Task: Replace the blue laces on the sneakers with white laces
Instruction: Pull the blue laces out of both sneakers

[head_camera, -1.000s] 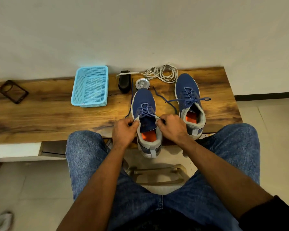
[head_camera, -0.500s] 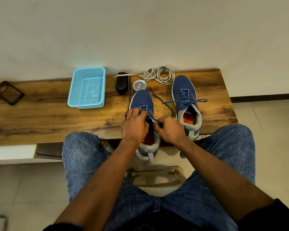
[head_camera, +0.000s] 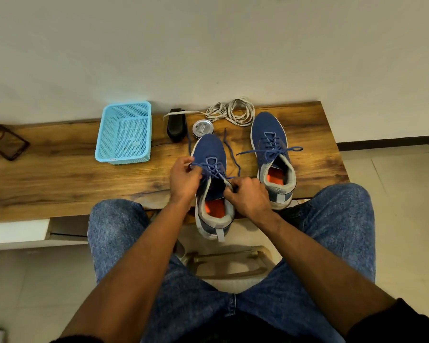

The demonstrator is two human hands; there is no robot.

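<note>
Two blue sneakers stand on the wooden bench (head_camera: 60, 174). The left sneaker (head_camera: 209, 149) hangs over the front edge, its blue lace (head_camera: 212, 168) partly loosened, with loose ends trailing toward the back. My left hand (head_camera: 183, 179) pinches a strand of that lace at the shoe's left side. My right hand (head_camera: 249, 195) grips the shoe's right collar and tongue edge. The right sneaker (head_camera: 270, 129) still has its blue lace (head_camera: 270, 151) tied in a bow. White laces (head_camera: 230, 112) lie coiled at the back by the wall.
A light blue mesh basket (head_camera: 124, 133) stands left of the shoes. A black brush-like object (head_camera: 176, 126) and a round tin (head_camera: 203, 127) sit behind the left sneaker. A dark phone case (head_camera: 6, 142) lies at far left. My knees and a stool (head_camera: 228, 266) are below.
My left hand moved from the tongue out to the shoe's left side, drawing a lace strand with it. The right hand stayed at the right collar. The camera view shifted slightly.
</note>
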